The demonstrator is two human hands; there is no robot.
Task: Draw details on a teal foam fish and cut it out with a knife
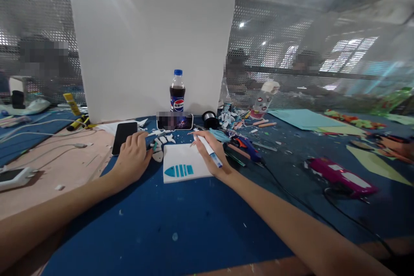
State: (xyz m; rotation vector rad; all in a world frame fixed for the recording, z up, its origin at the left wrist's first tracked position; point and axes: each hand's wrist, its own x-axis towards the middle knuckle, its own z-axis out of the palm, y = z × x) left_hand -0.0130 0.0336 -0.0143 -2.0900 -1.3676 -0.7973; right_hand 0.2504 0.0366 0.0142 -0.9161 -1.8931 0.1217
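A white foam square [184,159] with blue stripe shapes [179,170] on it lies on the blue table mat [181,220]. My right hand [213,153] rests on the square's right edge, fingers closed round a white pen with a blue tip [209,151]. My left hand [133,157] lies palm down on the mat just left of the square, fingers curled near some small white foam scraps [161,141]; nothing shows in it. A black phone [123,136] lies right behind the left hand.
A cola bottle [177,92] stands before a large white foam board [152,43]. Another phone [176,121], a wire spool [209,118], a blue glue gun [246,144], a pink glue gun [339,177] with cord, and paper sheets [300,118] crowd the right. Other people sit behind mesh.
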